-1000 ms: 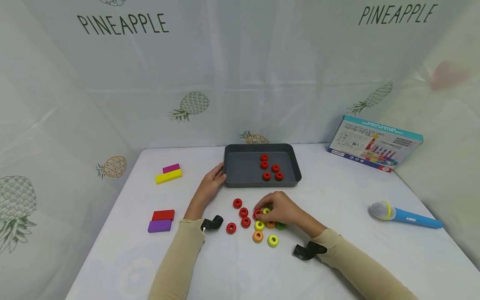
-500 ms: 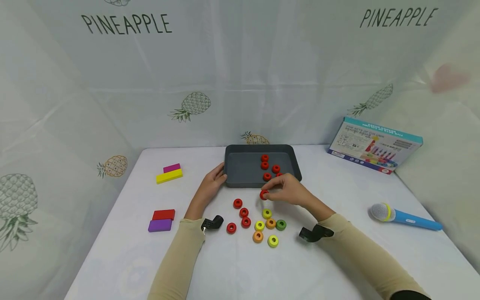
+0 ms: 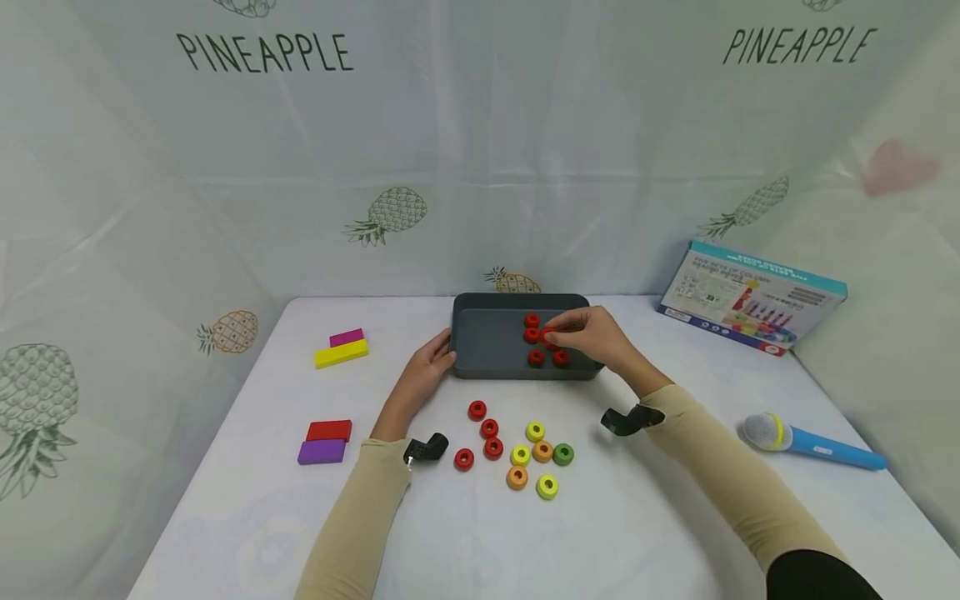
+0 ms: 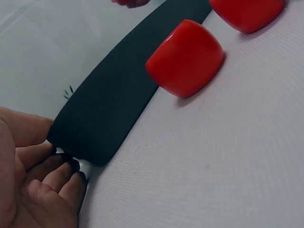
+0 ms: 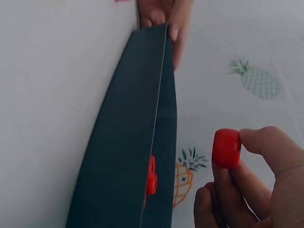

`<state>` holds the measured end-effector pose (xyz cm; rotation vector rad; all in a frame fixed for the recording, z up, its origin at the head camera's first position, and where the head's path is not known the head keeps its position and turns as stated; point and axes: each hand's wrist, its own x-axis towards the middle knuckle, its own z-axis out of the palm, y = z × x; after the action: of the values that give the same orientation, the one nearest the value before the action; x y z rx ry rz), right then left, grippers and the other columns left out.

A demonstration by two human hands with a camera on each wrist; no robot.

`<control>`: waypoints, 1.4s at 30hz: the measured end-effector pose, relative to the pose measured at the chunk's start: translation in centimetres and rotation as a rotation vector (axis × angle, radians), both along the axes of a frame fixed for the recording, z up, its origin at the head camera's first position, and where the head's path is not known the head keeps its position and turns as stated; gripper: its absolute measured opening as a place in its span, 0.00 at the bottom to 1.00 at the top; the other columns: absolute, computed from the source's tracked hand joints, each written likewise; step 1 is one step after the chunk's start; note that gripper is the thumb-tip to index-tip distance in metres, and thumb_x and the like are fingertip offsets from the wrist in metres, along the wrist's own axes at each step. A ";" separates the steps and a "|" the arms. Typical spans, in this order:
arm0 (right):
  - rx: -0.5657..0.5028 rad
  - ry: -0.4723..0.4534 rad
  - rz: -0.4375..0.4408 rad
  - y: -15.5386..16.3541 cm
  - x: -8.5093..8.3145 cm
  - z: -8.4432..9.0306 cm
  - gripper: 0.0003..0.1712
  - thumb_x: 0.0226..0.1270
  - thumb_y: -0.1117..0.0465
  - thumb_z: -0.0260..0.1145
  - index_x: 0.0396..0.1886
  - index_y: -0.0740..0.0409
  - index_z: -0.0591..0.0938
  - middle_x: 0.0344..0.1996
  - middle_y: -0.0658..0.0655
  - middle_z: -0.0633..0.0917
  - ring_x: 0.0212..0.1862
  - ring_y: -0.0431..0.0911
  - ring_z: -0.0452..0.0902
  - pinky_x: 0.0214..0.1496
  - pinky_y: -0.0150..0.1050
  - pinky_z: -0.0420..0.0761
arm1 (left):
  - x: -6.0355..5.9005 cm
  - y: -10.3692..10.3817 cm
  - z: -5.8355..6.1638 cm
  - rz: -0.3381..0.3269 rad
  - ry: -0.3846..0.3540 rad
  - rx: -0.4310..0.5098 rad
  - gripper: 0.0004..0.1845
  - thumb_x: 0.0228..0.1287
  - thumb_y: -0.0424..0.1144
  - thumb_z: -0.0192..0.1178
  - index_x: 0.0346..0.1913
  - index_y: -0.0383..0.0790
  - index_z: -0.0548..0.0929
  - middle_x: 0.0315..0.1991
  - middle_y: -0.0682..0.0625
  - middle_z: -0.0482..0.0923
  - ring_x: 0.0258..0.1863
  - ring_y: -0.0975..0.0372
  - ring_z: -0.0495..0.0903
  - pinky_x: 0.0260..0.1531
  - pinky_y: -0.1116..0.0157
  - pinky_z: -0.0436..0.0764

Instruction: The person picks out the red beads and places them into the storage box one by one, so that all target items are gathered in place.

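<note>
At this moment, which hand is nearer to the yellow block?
Left. The left hand is right of the yellow block, at the left end of the tray; the right hand is farther right, over the tray, pinching a red ring.

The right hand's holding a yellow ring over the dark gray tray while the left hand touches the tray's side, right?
Not quite: the ring is red, as the right wrist view shows. The right hand does hold it over the dark gray tray, and the left hand touches its side.
</note>
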<state>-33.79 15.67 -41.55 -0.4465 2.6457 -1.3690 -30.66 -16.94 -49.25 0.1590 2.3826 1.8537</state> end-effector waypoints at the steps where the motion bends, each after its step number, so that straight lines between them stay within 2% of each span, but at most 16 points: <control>1: 0.007 -0.001 -0.013 0.1 -0.3 0.0 0.16 0.64 0.52 0.75 0.49 0.52 0.90 0.46 0.56 0.90 0.46 0.47 0.86 0.49 0.42 0.87 | 0.0 0.0 -0.1 -0.001 -0.002 -0.001 0.32 0.78 0.39 0.53 0.80 0.46 0.59 0.80 0.49 0.56 0.78 0.57 0.60 0.77 0.57 0.62; 6: 0.027 -0.011 -0.063 0.5 -2.1 -0.6 0.17 0.65 0.51 0.73 0.50 0.52 0.89 0.48 0.57 0.90 0.48 0.50 0.85 0.53 0.48 0.85 | 0.0 0.0 -0.3 -0.007 -0.004 -0.002 0.32 0.77 0.40 0.53 0.80 0.46 0.58 0.80 0.49 0.56 0.78 0.57 0.60 0.77 0.57 0.62; 15: 0.072 -0.016 -0.123 0.2 -4.2 -1.7 0.18 0.65 0.51 0.73 0.50 0.53 0.89 0.50 0.59 0.89 0.51 0.53 0.83 0.57 0.50 0.83 | 0.3 0.0 -0.2 0.007 0.010 0.002 0.32 0.77 0.39 0.53 0.79 0.45 0.60 0.80 0.47 0.58 0.78 0.55 0.61 0.77 0.56 0.63; 20: 0.108 0.040 -0.165 -0.3 -4.9 -2.3 0.18 0.64 0.52 0.73 0.50 0.56 0.89 0.48 0.61 0.90 0.51 0.54 0.83 0.55 0.49 0.83 | 0.3 0.0 -0.2 0.003 0.010 0.001 0.32 0.77 0.39 0.53 0.80 0.45 0.60 0.80 0.47 0.57 0.78 0.55 0.61 0.77 0.55 0.62; 25: 0.153 0.045 -0.196 -0.7 -5.3 -3.0 0.18 0.64 0.53 0.73 0.49 0.59 0.89 0.48 0.63 0.89 0.51 0.55 0.83 0.54 0.50 0.84 | 0.3 0.1 -0.2 0.010 0.008 -0.009 0.31 0.77 0.39 0.53 0.79 0.46 0.60 0.80 0.48 0.58 0.78 0.56 0.62 0.77 0.56 0.63; 30: 0.202 0.048 -0.190 -0.6 -5.6 -3.4 0.18 0.66 0.55 0.71 0.50 0.62 0.89 0.49 0.65 0.88 0.51 0.57 0.82 0.53 0.51 0.84 | 0.3 0.2 -0.2 0.011 0.011 -0.008 0.31 0.77 0.39 0.53 0.79 0.45 0.60 0.80 0.48 0.58 0.78 0.56 0.62 0.77 0.57 0.63; 42: 0.237 0.030 -0.172 -1.0 -6.2 -3.5 0.19 0.68 0.56 0.69 0.52 0.65 0.87 0.51 0.66 0.87 0.52 0.57 0.83 0.56 0.52 0.84 | 0.1 -0.1 -0.1 0.004 0.021 -0.045 0.32 0.77 0.41 0.52 0.80 0.47 0.59 0.80 0.50 0.57 0.78 0.57 0.62 0.77 0.56 0.62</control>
<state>-39.96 14.63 -45.10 -0.2177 2.8811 -1.0742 -30.59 -17.04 -49.35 0.1701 2.4384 1.8071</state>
